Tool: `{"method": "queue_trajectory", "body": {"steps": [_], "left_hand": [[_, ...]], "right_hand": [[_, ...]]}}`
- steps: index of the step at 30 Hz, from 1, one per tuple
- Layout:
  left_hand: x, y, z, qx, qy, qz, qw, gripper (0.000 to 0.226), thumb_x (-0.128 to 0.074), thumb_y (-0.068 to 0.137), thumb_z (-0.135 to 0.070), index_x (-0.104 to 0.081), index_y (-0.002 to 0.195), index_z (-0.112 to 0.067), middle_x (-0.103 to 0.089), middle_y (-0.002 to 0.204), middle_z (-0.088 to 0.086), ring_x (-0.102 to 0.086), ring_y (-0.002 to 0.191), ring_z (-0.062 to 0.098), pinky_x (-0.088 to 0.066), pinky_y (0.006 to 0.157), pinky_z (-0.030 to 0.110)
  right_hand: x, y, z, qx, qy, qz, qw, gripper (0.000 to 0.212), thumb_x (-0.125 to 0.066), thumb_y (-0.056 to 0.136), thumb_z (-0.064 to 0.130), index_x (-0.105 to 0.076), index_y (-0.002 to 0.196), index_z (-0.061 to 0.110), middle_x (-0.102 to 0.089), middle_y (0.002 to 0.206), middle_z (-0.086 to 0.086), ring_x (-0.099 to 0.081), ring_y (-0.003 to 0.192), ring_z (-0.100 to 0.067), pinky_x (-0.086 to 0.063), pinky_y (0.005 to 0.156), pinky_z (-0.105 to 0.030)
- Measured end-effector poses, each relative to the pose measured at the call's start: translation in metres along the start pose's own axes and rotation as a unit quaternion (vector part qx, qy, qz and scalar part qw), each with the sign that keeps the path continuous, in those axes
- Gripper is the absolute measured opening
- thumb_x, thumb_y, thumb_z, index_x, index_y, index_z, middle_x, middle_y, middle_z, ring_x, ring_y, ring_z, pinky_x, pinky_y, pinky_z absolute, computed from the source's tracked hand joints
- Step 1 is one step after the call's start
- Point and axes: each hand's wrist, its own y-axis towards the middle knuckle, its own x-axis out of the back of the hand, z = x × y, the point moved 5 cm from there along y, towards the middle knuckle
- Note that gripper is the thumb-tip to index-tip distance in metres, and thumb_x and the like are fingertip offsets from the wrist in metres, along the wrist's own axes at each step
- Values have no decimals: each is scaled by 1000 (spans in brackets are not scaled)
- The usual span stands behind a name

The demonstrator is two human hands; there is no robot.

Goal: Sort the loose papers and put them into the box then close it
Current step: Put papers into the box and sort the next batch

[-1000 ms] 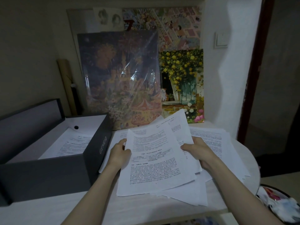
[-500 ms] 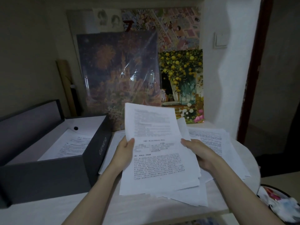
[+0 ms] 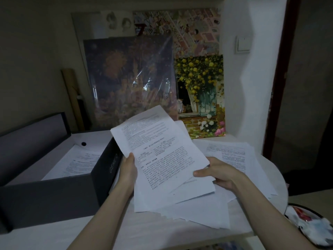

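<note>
A printed sheet of paper [image 3: 162, 159] is lifted off the table and tilted towards the left. My left hand [image 3: 128, 170] pinches its left edge, thumb on top. My right hand [image 3: 218, 175] holds its right edge together with sheets beneath. A loose pile of papers [image 3: 203, 212] lies spread on the table under both hands, and more printed sheets [image 3: 234, 156] lie to the right. The dark grey box [image 3: 54, 193] stands open at the left with a printed sheet [image 3: 75, 163] lying inside. Its lid [image 3: 32, 139] stands raised behind it.
Paintings [image 3: 129, 82] lean against the wall behind the white table [image 3: 111, 230]. A cardboard tube [image 3: 72, 98] stands in the back left corner. A dark tray with colourful things [image 3: 313, 226] sits low at the right, beyond the table edge.
The top sheet was lifted off the pile, raised upright, and has now swung left, its upper end leaning towards the box. Both hands stayed at its edges.
</note>
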Motion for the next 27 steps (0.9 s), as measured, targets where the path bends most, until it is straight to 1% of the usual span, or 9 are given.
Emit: {"method": "queue_trajectory", "body": {"steps": [4, 7, 9, 11, 15, 17, 19, 22, 27], "left_hand": [[6, -1, 6, 54, -51, -44, 996, 40, -33, 105, -23, -50, 134, -3, -56, 129, 11, -56, 106, 27, -44, 86, 33], [11, 2, 11, 62, -95, -57, 992, 39, -33, 104, -22, -49, 135, -6, -60, 124, 12, -59, 97, 29, -47, 83, 40], [12, 1, 10, 60, -118, -55, 990, 39, -31, 105, -21, -46, 138, -8, -59, 127, 13, -59, 100, 30, -48, 83, 43], [14, 2, 10, 67, -140, -70, 985, 38, -33, 104, -18, -45, 139, -8, -56, 132, 14, -57, 108, 32, -47, 89, 44], [20, 5, 11, 76, -178, -92, 977, 36, -36, 103, -14, -48, 136, -8, -55, 136, 14, -55, 120, 31, -45, 99, 43], [21, 4, 8, 82, -208, -94, 970, 38, -33, 104, -17, -46, 138, -8, -52, 139, 12, -51, 124, 31, -43, 100, 41], [22, 4, 8, 106, -201, -86, 970, 39, -33, 104, -20, -46, 138, -7, -53, 136, 12, -56, 114, 30, -44, 95, 40], [20, 4, 6, 93, -73, -65, 991, 35, -38, 103, -19, -51, 133, -6, -59, 127, 13, -60, 98, 31, -47, 89, 43], [12, -3, -6, 27, 143, -37, 989, 25, -37, 100, -8, -58, 112, -8, -64, 91, 9, -59, 76, 25, -46, 64, 30]], "right_hand": [[0, 2, 1, 3, -15, -6, 1000, 43, -71, 78, -5, -65, 118, 12, -71, 114, -7, -67, 106, -26, -53, 92, -40], [11, 4, 0, -7, -46, -119, 992, 24, -62, 84, -3, -68, 107, 2, -73, 89, -15, -68, 69, -28, -53, 53, -29], [22, 5, -3, -13, -78, -201, 976, 19, -55, 85, -3, -67, 100, 0, -69, 77, -15, -62, 58, -26, -46, 43, -26], [29, 7, -3, 10, -128, -262, 956, 17, -53, 86, -1, -68, 94, 2, -69, 83, -14, -66, 71, -29, -53, 56, -31], [33, -6, 17, 99, -213, -377, 896, 16, -52, 91, 3, -67, 98, 5, -64, 92, -6, -59, 85, -23, -39, 70, -25], [38, -12, 21, 133, -160, -429, 879, 21, -50, 92, 3, -66, 106, 5, -65, 95, -5, -59, 85, -22, -41, 71, -25], [45, -16, 20, 166, -85, -468, 864, 20, -49, 93, 5, -66, 102, 9, -69, 99, -9, -63, 87, -27, -50, 75, -31], [51, -21, 15, 188, 65, -484, 852, 21, -49, 94, 8, -65, 106, 9, -70, 104, -11, -66, 96, -31, -54, 90, -44], [52, -21, 11, 188, 278, -440, 833, 26, -49, 94, 2, -63, 116, 2, -68, 112, -16, -66, 92, -29, -54, 89, -49]]}}
